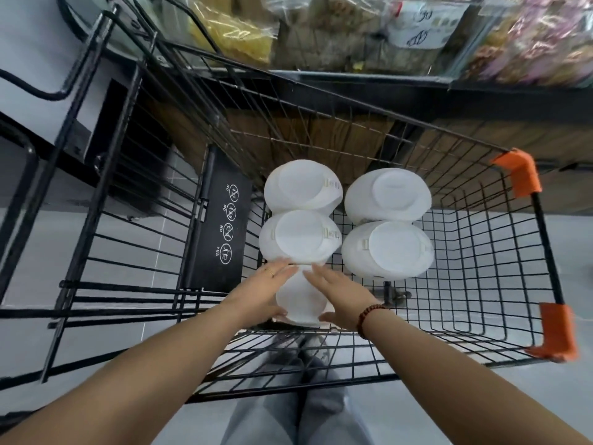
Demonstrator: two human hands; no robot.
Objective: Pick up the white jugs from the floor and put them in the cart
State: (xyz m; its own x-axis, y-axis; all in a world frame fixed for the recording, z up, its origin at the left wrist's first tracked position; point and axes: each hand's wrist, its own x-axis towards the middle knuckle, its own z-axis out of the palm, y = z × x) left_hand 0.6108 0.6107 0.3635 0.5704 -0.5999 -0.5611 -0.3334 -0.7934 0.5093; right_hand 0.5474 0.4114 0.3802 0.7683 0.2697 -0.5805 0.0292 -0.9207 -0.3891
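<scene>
While pressed between two palms, low inside the cart (546,245) at its near end: fifth white jug (300,300), right up against the left row. Left grip (261,290) flat on its left flank, fingers straight; right grip (340,293) flat on the right flank, fingers straight too, bead bracelet (369,317) at the wrist. Beyond, four more jugs, round faces up: left row (300,213), right row (386,223), narrow gap between. Black flap (221,226) with printed icons off to the left. Orange corner guards (518,171) on the right rim. Bagged goods (231,33) shelved past the far end.
</scene>
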